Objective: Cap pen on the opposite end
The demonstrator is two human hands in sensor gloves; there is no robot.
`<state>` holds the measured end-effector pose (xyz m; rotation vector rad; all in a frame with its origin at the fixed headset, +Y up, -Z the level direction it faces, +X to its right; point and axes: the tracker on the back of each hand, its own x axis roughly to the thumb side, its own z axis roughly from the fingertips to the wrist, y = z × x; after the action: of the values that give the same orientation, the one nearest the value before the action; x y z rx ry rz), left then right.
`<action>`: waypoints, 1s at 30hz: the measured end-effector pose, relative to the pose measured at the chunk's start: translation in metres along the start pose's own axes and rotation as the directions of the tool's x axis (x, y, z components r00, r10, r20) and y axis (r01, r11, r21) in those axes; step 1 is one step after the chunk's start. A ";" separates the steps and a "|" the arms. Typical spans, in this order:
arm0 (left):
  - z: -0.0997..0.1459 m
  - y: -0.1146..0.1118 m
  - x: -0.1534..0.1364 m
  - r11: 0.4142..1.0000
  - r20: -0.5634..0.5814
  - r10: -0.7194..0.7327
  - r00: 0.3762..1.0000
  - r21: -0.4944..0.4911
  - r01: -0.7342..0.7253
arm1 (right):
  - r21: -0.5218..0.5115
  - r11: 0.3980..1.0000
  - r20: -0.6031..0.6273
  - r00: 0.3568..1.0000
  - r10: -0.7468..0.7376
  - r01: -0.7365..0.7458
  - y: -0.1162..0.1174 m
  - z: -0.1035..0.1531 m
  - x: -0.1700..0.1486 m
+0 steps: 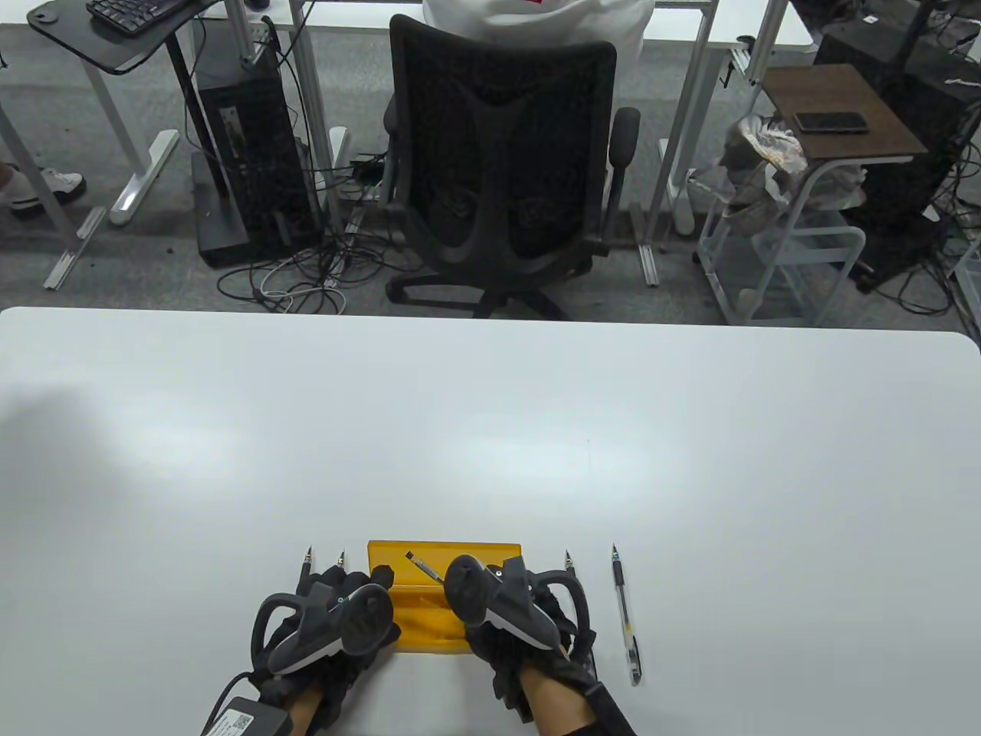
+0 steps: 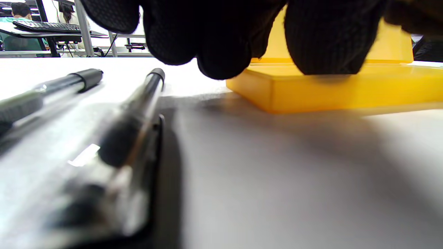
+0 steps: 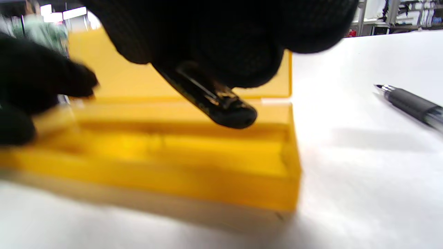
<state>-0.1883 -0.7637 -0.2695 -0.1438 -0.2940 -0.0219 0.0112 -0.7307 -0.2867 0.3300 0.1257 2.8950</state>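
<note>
The right hand (image 1: 502, 613) pinches a black pen (image 3: 211, 98) over the open yellow pen case (image 1: 429, 613), its blunt end hanging low above the tray (image 3: 180, 169) and its far end poking up past the tracker. The left hand (image 1: 337, 621) rests its fingertips (image 2: 325, 45) on the case's near-left edge — steadying it, I judge. Two more pens (image 2: 135, 107) lie on the bench (image 1: 490, 429) beside that hand, another (image 1: 626, 613) to the right. The step looks like lifting the pen out — next, the left hand must pull the cap and seat it on the opposite end
</note>
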 end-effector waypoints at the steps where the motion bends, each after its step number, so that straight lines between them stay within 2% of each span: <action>1: 0.000 0.000 0.000 1.000 0.000 0.000 1.000 0.000 0.000 | -0.014 0.999 -0.002 0.999 -0.039 0.039 -0.005 0.002 -0.001; 5: 0.001 0.000 0.001 1.000 -0.001 -0.009 1.000 0.013 0.009 | -0.044 0.991 -0.004 0.992 -0.129 0.129 -0.016 0.008 -0.005; 11: 0.005 0.004 -0.001 1.000 0.005 0.001 1.000 0.024 -0.001 | -0.042 0.990 -0.005 0.991 -0.136 0.136 -0.018 0.008 -0.004; 15: 0.012 0.016 -0.004 0.998 -0.009 0.034 0.999 0.060 -0.034 | -0.049 0.982 0.012 0.984 -0.180 0.180 -0.022 0.009 -0.003; 18: 0.023 0.032 -0.013 0.974 -0.014 0.178 0.984 0.148 -0.174 | -0.040 0.974 0.042 0.974 -0.221 0.223 -0.026 0.012 -0.001; 19: 0.027 0.037 -0.017 0.942 -0.007 0.282 0.959 0.192 -0.275 | -0.030 0.971 0.060 0.970 -0.235 0.237 -0.027 0.014 0.001; 21: 0.034 0.040 -0.024 0.822 0.018 0.521 0.853 0.258 -0.508 | -0.015 0.966 0.100 0.962 -0.255 0.257 -0.028 0.017 0.006; 23: 0.037 0.035 -0.027 0.567 0.079 0.801 0.594 0.222 -0.793 | 0.024 0.964 0.148 0.953 -0.266 0.265 -0.029 0.021 0.015; 25: 0.037 0.026 -0.024 0.338 0.096 0.931 0.353 0.145 -0.930 | 0.057 0.957 0.179 0.940 -0.292 0.286 -0.030 0.024 0.021; 27: 0.036 0.023 -0.019 0.250 0.108 0.959 0.263 0.120 -0.961 | 0.082 0.952 0.189 0.933 -0.306 0.296 -0.029 0.026 0.023; 30: 0.036 0.023 -0.018 0.240 0.131 0.956 0.262 0.167 -0.956 | 0.091 0.939 0.192 0.919 -0.345 0.333 -0.028 0.027 0.021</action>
<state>-0.2145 -0.7359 -0.2442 -0.0859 -0.1583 1.3046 0.0038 -0.6974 -0.2589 0.5558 0.2076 2.5005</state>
